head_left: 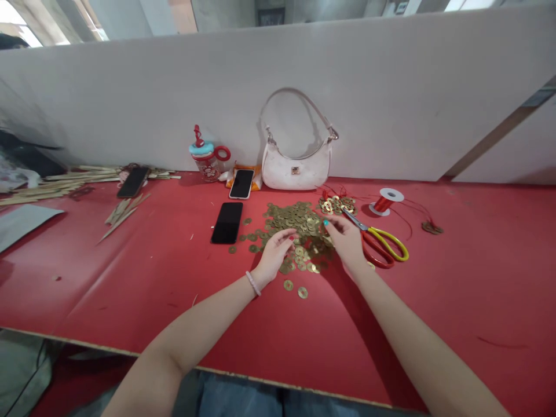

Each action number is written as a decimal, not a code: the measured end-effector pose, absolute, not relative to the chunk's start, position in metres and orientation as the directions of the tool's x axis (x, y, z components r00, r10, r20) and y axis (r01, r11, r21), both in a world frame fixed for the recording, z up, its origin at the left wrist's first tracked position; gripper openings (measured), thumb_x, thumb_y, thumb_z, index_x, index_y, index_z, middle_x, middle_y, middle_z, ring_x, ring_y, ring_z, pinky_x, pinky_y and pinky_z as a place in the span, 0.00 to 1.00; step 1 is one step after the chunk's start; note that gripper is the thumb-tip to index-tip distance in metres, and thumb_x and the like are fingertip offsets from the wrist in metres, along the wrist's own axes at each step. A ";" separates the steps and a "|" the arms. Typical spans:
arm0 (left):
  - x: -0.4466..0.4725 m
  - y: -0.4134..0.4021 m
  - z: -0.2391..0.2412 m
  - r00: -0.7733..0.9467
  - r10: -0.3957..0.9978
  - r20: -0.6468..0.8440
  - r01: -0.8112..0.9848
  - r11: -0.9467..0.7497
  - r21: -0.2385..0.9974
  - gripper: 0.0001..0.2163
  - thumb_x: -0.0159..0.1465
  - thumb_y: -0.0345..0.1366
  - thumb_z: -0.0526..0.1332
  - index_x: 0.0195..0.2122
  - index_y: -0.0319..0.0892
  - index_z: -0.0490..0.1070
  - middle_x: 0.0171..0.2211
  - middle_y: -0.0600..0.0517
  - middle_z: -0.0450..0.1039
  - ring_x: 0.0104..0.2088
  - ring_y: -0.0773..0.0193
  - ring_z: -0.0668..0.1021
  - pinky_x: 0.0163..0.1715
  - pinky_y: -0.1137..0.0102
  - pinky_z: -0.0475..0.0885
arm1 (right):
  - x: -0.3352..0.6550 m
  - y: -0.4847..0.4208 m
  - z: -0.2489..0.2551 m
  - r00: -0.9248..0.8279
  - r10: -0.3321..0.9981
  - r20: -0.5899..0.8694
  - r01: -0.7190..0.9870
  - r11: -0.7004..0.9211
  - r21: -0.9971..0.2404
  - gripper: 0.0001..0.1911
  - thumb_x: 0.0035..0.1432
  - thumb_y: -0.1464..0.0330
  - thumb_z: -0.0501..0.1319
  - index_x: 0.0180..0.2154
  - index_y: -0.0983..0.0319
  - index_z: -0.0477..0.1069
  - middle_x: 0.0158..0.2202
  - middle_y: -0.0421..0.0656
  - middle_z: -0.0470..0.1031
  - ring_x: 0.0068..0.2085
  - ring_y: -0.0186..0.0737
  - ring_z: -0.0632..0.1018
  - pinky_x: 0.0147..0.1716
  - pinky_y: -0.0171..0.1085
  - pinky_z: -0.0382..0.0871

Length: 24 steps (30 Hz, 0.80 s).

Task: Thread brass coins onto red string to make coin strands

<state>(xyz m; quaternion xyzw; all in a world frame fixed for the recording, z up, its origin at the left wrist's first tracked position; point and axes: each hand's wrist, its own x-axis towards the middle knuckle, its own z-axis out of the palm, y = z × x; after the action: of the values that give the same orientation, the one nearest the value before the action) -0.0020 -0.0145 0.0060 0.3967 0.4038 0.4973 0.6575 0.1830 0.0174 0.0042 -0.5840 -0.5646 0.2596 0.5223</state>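
A loose heap of brass coins with holes spreads over the red table in front of me. My left hand, with a beaded bracelet on the wrist, is at the near left side of the heap. Its fingers are curled toward the thumb; what they hold, if anything, is too small to make out. Over the right side of the heap is my right hand, thumb and fingertips drawn together. Whatever lies between them cannot be made out. Scissors with red and yellow handles lie just right of that hand.
Coins tied with red thread lie behind the scissors, near a spool of red thread. A black phone lies left of the heap. A white handbag and a cup stand against the white partition.
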 end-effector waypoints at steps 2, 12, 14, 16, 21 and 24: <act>-0.001 -0.015 0.007 0.184 0.973 -0.140 -0.271 0.187 0.944 0.13 0.56 0.31 0.56 0.42 0.40 0.69 0.38 0.49 0.71 0.25 0.75 0.68 0.25 0.77 0.62 | 0.203 0.043 0.007 0.274 0.900 0.338 0.472 0.180 -0.863 0.15 0.49 0.65 0.57 0.39 0.64 0.71 0.32 0.44 0.74 0.32 0.38 0.73 0.36 0.40 0.68; 0.000 -0.022 0.005 0.256 0.966 -0.035 -0.031 0.044 0.999 0.13 0.55 0.28 0.52 0.41 0.39 0.68 0.38 0.49 0.71 0.27 0.73 0.67 0.24 0.78 0.63 | 0.247 0.128 0.029 0.378 0.877 0.296 0.736 -0.091 -0.670 0.15 0.46 0.72 0.56 0.39 0.65 0.70 0.37 0.49 0.75 0.38 0.44 0.75 0.40 0.41 0.67; 0.000 -0.022 0.005 0.256 0.966 -0.031 -0.004 0.033 0.999 0.13 0.55 0.28 0.52 0.41 0.39 0.68 0.38 0.49 0.71 0.27 0.73 0.67 0.24 0.78 0.63 | 0.247 0.122 0.027 0.348 0.899 0.265 0.799 -0.136 -0.586 0.18 0.46 0.73 0.56 0.42 0.66 0.69 0.38 0.50 0.75 0.39 0.44 0.75 0.40 0.41 0.66; 0.000 -0.022 0.006 0.257 0.966 -0.032 0.021 0.028 0.999 0.13 0.55 0.28 0.52 0.41 0.39 0.68 0.38 0.49 0.71 0.26 0.73 0.67 0.23 0.79 0.62 | 0.251 0.114 0.024 0.286 0.918 0.275 0.848 -0.109 -0.518 0.18 0.47 0.72 0.54 0.42 0.66 0.69 0.38 0.49 0.75 0.38 0.44 0.75 0.40 0.40 0.66; 0.000 -0.024 0.007 0.278 0.960 -0.022 0.052 0.008 0.999 0.13 0.56 0.29 0.52 0.41 0.39 0.68 0.37 0.49 0.70 0.23 0.75 0.65 0.19 0.79 0.60 | 0.277 0.085 0.025 0.174 0.957 0.231 0.928 -0.081 -0.364 0.13 0.50 0.68 0.53 0.37 0.64 0.70 0.37 0.48 0.75 0.38 0.42 0.74 0.37 0.38 0.65; 0.001 -0.026 0.008 0.287 0.958 -0.002 0.073 -0.020 0.997 0.12 0.56 0.29 0.52 0.41 0.38 0.68 0.35 0.49 0.69 0.22 0.75 0.64 0.19 0.79 0.59 | 0.293 0.061 0.028 0.159 0.976 0.151 0.938 -0.102 -0.331 0.16 0.50 0.62 0.55 0.38 0.64 0.69 0.37 0.48 0.74 0.37 0.43 0.74 0.34 0.38 0.65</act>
<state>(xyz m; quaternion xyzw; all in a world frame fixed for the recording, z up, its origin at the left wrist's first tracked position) 0.0005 -0.0259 0.0079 0.5880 0.4385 0.4052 0.5457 0.2932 0.0608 0.0282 -0.7403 -0.6464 0.0531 0.1773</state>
